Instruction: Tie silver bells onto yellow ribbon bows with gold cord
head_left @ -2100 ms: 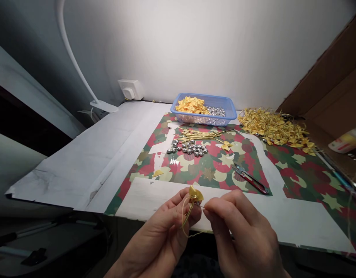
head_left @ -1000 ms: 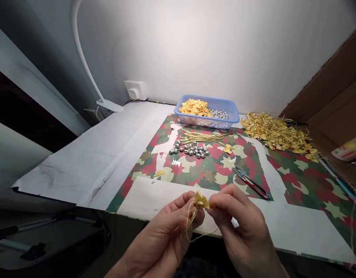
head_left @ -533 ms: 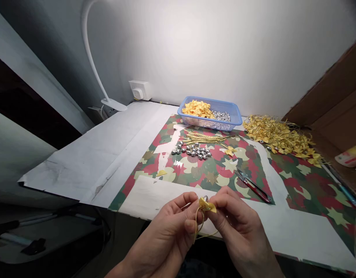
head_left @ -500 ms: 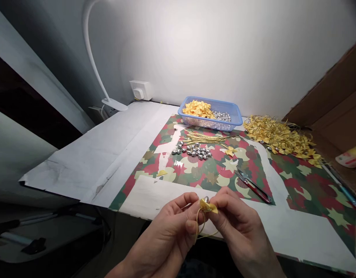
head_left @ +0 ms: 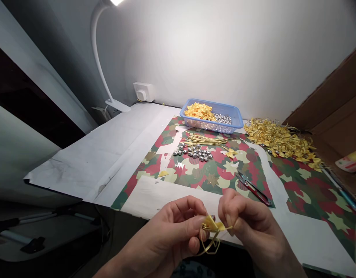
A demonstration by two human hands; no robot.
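Between the thumb and fingers of my left hand [head_left: 176, 227] is a small yellow ribbon bow [head_left: 211, 223]. A silver bell shows only in part behind the bow. Thin gold cord [head_left: 210, 251] hangs in loops below it. My right hand [head_left: 249, 222], its fingertips pressed together, pinches a short stretch of gold cord at the bow's right side. Beyond my hands lie several silver bells [head_left: 201, 155], a bundle of gold cords [head_left: 206, 139] and a single yellow bow [head_left: 231, 153]. Red-handled thread snips [head_left: 254, 190] rest to the right.
A blue basket [head_left: 238, 122] at the back holds yellow bows and silver bells. A heap of corded yellow bows [head_left: 279, 139] lies at the right, by a cardboard panel [head_left: 331, 92]. The white lamp [head_left: 98, 58] stands at the back left, near a wall socket [head_left: 144, 92].
My right hand has moved from the bow slightly to the right, drawing cord out from it. My left hand keeps the bow, which is now turned and a little lower.
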